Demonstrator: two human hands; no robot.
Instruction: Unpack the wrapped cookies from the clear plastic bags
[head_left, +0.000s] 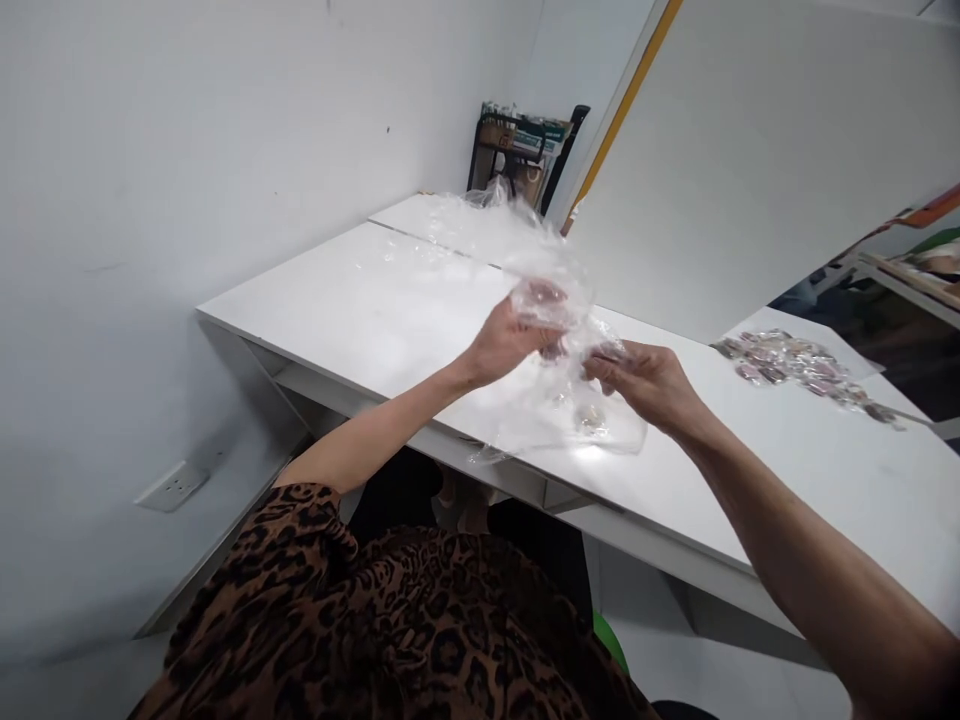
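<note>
A large clear plastic bag [611, 425] is stretched between my two hands over the white table [322, 310]. My left hand [517, 330] is closed on its upper part, with film lying over the fingers. The fingers of my right hand [637, 375] pinch the bag's right side. Inside the lower part of the bag, or behind it, shows a small round pale item [590, 416], too blurred to name. More crumpled clear film [499, 215] spreads toward the table's far end.
Several small clear-wrapped items [787, 360] lie in a spread pile on the right of the table. A black rack [510, 140] holding boxes stands past the far end. White walls flank the table, with a wall socket [172, 487] at lower left.
</note>
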